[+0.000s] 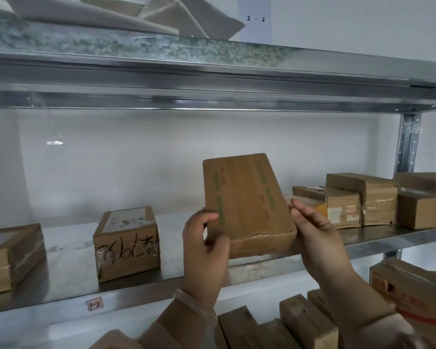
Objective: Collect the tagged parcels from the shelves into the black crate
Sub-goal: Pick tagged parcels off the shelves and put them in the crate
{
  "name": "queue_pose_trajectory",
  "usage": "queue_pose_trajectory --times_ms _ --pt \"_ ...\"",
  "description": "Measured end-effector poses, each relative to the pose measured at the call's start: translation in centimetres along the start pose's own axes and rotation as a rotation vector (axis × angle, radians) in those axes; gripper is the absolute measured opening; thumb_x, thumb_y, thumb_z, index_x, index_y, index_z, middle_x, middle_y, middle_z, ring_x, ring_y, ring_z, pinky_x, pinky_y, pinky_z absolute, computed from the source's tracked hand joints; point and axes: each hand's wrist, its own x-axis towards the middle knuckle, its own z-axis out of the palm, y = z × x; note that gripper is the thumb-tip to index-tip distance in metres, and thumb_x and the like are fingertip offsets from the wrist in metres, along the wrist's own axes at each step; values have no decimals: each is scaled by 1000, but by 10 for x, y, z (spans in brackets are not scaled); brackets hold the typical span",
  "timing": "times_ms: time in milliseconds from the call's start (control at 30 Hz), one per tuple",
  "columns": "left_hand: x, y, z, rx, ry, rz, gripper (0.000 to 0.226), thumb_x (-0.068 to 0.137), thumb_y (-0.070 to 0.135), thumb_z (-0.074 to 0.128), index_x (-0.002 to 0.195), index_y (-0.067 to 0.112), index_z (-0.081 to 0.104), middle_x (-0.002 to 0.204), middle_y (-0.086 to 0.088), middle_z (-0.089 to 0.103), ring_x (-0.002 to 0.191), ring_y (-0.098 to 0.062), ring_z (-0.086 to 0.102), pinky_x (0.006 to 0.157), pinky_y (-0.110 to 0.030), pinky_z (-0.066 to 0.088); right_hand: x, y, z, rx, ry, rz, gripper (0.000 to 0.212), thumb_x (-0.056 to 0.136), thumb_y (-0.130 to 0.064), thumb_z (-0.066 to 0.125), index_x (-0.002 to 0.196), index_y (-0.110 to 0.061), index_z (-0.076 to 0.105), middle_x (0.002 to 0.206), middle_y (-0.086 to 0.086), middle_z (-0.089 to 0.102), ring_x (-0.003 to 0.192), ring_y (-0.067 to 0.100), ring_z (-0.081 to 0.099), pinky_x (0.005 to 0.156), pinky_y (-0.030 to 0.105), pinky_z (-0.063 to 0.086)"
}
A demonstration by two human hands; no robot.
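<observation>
Backdrop: white wall behind galvanised steel shelving; the middle shelf carries brown cartons, 1 of them a marker-scrawled box.
Parcel position: flat cardboard parcel held above the shelf's front edge, broad face toward the camera.
Long axis: runs upward, top leaning slightly left.
Left hand: fingers curled round the lower left corner.
Right hand: clasps the lower right edge, thumb in front.
Nearer hand: neither; the 2 flank it evenly.
Appearance: taped, green print strips, crumpled lower edge; no tag visible.
Black crate: out of view; probably needs a pull back and down.
</observation>
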Motion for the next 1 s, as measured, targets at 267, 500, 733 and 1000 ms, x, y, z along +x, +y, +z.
queue_pose_trajectory --times_ms 267,500,733,1000 --pt "9 -3 -8 150 -207 -85 45 93 9 50 115 49 52 129 17 45 116 6 44 91 -1 40 -5 4 9 210 -360 176 72 83 -40 67 146 -31 34 134 5 58 119 25 59 99 44 47" --pt "14 11 -2 273 -343 -111 92 66 89 41 142 37 38 133 17 39 111 11 43 88 -9 42 -25 4 37 -43 -248 -105 107 63 -31 88 147 -39 22 124 -9 60 112 8 62 84 30 56" --pt "15 19 -17 238 -235 -42 49 89 54 49 137 44 44 118 18 53 96 7 56 69 -11 49 -48 -2 49 -90 -331 -186 35 95 -47 47 130 -46 49 118 -27 60 109 -9 56 75 5 47" --pt "2 36 -31 -73 -332 -87 82 69 53 77 136 52 31 129 27 54 121 2 53 91 -24 54 -79 16 61 -440 -240 -436 62 89 -71 12 137 -46 42 148 -32 28 143 4 17 114 36 19"
